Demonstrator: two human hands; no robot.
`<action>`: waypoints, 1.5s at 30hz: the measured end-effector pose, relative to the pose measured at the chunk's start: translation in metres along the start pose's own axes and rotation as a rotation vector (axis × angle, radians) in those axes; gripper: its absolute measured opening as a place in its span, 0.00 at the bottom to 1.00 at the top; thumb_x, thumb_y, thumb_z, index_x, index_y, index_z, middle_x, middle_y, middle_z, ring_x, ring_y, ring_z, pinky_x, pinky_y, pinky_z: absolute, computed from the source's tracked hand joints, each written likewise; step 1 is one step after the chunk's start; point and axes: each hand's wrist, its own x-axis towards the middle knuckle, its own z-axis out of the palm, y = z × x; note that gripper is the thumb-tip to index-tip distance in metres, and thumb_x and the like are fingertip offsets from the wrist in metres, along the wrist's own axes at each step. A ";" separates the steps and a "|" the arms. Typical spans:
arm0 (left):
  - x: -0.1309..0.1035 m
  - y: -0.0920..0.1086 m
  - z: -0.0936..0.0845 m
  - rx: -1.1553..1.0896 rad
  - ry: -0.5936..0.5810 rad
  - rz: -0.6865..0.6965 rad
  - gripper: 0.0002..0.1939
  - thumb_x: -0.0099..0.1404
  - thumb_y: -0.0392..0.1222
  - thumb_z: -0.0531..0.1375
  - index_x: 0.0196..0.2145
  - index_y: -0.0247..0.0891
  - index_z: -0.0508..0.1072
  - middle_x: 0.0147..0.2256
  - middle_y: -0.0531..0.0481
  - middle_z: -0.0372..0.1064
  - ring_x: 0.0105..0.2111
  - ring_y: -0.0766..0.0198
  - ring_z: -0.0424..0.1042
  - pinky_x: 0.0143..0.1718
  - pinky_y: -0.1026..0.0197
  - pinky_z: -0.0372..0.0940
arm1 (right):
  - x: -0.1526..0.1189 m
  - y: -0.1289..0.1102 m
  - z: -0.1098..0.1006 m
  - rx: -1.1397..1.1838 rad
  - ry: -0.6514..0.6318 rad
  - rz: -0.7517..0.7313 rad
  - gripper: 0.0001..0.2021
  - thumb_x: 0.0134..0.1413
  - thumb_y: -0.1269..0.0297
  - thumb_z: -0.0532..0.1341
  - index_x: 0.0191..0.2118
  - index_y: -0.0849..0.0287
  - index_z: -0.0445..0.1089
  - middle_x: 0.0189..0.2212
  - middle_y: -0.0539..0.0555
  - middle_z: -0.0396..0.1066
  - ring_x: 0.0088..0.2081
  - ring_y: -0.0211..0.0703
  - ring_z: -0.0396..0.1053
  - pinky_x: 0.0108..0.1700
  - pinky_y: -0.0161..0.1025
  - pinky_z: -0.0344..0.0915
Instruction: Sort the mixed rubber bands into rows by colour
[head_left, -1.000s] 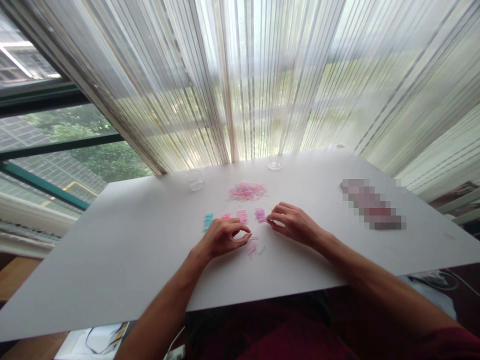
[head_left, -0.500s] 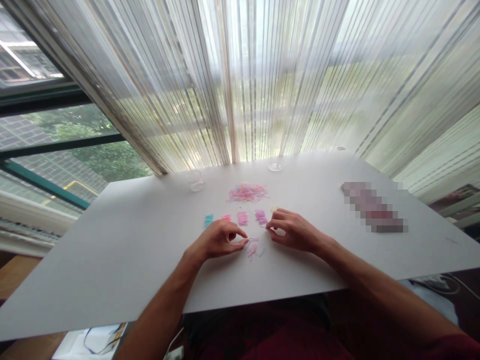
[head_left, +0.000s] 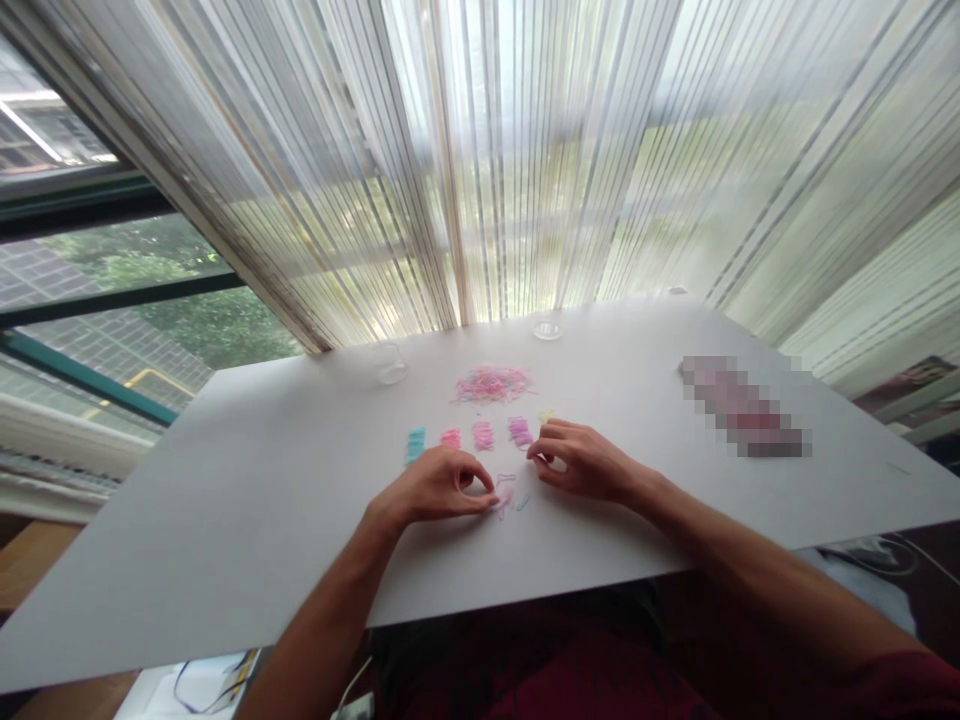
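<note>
Over a small loose group of pale pink paper clips (head_left: 505, 492), my left hand (head_left: 439, 485) pinches thumb and index finger together; what is between the tips is too small to make out. My right hand (head_left: 581, 460) is also closed in a pinch, its fingertips at the lowest clip of a purple paper clip column (head_left: 519, 431). Beside that column lie neat columns of light pink clips (head_left: 483, 435), brighter pink clips (head_left: 450, 438) and teal clips (head_left: 415, 443). Pale yellow clips (head_left: 548, 415) show just beyond my right hand. A bluish clip (head_left: 523, 501) lies apart.
A mixed heap of coloured clips (head_left: 493, 383) lies farther back on the white table (head_left: 247, 500). Behind it stand a clear container (head_left: 390, 368) and a clear round lid or dish (head_left: 547, 329). A pixelated object (head_left: 742, 405) lies at right. A striped curtain (head_left: 510, 200) hangs along the far edge.
My left hand's pinching fingertips have moved slightly nearer to me, down to the loose pink clips, and the thumb and index have come together. My right hand has stayed almost in place.
</note>
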 end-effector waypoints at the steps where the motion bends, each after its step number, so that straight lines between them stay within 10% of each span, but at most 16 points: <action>1: 0.000 0.001 0.000 0.004 0.000 -0.010 0.05 0.59 0.42 0.68 0.32 0.39 0.83 0.20 0.56 0.64 0.22 0.71 0.58 0.22 0.68 0.52 | 0.000 -0.001 0.000 0.010 -0.005 -0.006 0.08 0.57 0.75 0.59 0.34 0.58 0.74 0.26 0.51 0.69 0.30 0.41 0.64 0.33 0.36 0.63; 12: 0.002 0.000 0.007 0.018 0.026 -0.040 0.03 0.57 0.36 0.66 0.29 0.38 0.81 0.19 0.58 0.59 0.20 0.72 0.56 0.22 0.69 0.52 | 0.004 -0.018 0.008 0.088 -0.115 0.008 0.06 0.62 0.70 0.61 0.38 0.58 0.76 0.30 0.53 0.73 0.34 0.42 0.70 0.38 0.37 0.67; 45: 0.005 -0.003 0.008 -0.007 0.267 0.166 0.05 0.63 0.38 0.65 0.33 0.37 0.81 0.19 0.58 0.57 0.21 0.72 0.54 0.23 0.68 0.52 | 0.006 -0.012 0.013 0.078 0.074 -0.084 0.06 0.65 0.68 0.61 0.38 0.58 0.75 0.28 0.53 0.72 0.31 0.41 0.68 0.35 0.36 0.65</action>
